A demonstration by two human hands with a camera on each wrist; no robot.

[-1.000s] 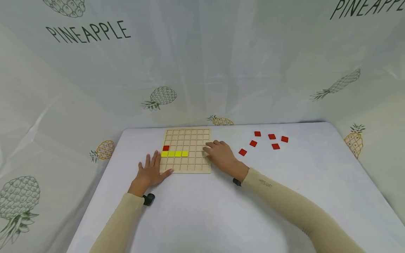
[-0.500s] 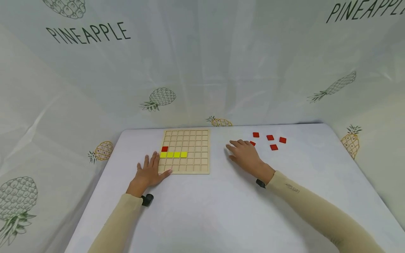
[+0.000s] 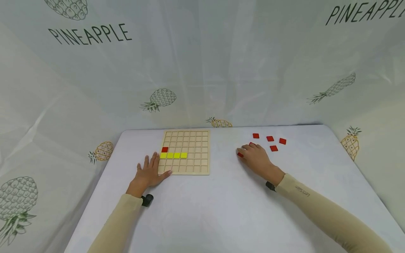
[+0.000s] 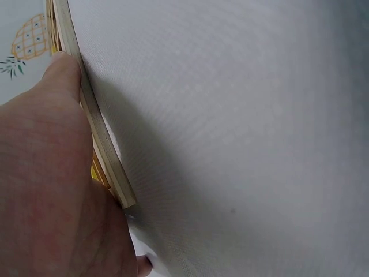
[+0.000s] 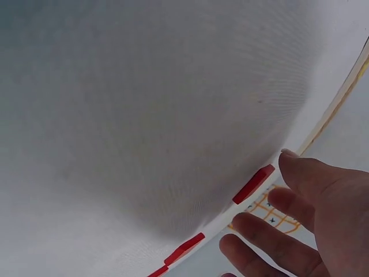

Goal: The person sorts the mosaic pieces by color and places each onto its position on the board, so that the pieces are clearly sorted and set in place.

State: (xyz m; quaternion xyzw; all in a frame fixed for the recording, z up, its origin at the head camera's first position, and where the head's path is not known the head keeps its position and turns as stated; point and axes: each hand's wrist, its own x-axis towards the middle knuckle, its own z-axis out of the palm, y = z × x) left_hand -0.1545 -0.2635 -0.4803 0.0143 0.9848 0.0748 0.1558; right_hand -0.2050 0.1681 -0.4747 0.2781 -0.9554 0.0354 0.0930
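A wooden grid board (image 3: 196,165) lies at the far middle-left of the table. A row of several yellow tiles (image 3: 170,155) sits in its cells, with one red tile (image 3: 165,149) just behind the leftmost. My left hand (image 3: 147,177) lies with fingers spread at the board's left edge; its thumb touches the front edge, as the left wrist view shows near the board's side (image 4: 109,144). Over at the right, my right hand (image 3: 257,160) is above a loose red tile (image 3: 240,154). In the right wrist view, thumb and fingers stand loosely around that red tile (image 5: 253,184), not visibly pinching it.
Several other loose red tiles (image 3: 273,148) lie scattered behind and right of my right hand, one partly hidden by it. The white table (image 3: 202,211) ends at a back edge against a pineapple-print curtain (image 3: 202,70).
My right hand has moved right, from the board's right edge to the nearest loose red tile. The left hand has stayed at the board, and the tiles on it look unchanged.
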